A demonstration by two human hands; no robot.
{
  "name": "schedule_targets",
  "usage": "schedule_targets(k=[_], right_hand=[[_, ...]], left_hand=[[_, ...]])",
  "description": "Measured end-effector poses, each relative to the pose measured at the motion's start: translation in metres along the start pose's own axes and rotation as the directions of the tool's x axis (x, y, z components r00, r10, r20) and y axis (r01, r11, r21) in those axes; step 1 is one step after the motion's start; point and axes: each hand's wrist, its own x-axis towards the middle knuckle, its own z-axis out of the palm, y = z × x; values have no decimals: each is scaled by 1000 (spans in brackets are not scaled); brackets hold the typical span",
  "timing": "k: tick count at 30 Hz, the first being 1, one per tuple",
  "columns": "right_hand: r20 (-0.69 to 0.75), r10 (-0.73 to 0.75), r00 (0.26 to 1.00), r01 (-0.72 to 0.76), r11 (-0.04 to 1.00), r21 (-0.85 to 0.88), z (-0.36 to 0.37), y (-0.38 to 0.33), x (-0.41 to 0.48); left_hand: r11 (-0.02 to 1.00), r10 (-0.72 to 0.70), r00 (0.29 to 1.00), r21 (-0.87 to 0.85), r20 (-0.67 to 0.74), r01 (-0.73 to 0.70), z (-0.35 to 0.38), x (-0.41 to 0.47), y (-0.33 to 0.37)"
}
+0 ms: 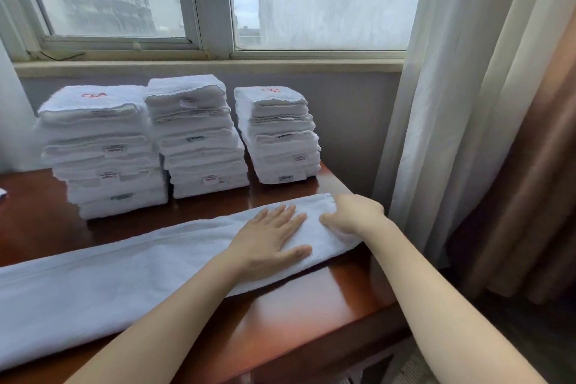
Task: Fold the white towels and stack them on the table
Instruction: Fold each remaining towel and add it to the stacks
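Note:
A long white towel, folded lengthwise into a strip, lies slanted across the brown wooden table from the near left to the far right. My left hand rests flat on it near its right end, fingers spread. My right hand curls over the towel's right end at the table's edge, fingers gripping the cloth. Behind the strip stand three stacks of folded white towels: a left stack, a middle stack and a right stack.
A window and its sill run along the wall behind the stacks. White sheer and brown curtains hang at the right, close to the table's right edge. A small white object shows at the far left edge.

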Motion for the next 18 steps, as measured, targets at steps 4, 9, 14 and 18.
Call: schedule_targets(k=[4,9,14,18], right_hand=[[91,-89,992,30,860,510,-8,3,-1],[-176,-213,961,235,294,927,-29,-16,-19],[-270,-402,875,284,-25,959,-48,-79,-50],[-275,-483,831,297,-31,954,-44,-141,-69]], left_hand=[[974,-40,980,-226,-195,-5,-4,-10,4],[642,-213,948,-765,-235,-45,-25,-14,15],[86,-161,984,-994,-82,-68,-69,-33,3],[-105,-62,990,-986,-127,-133,-97,-78,-24]])
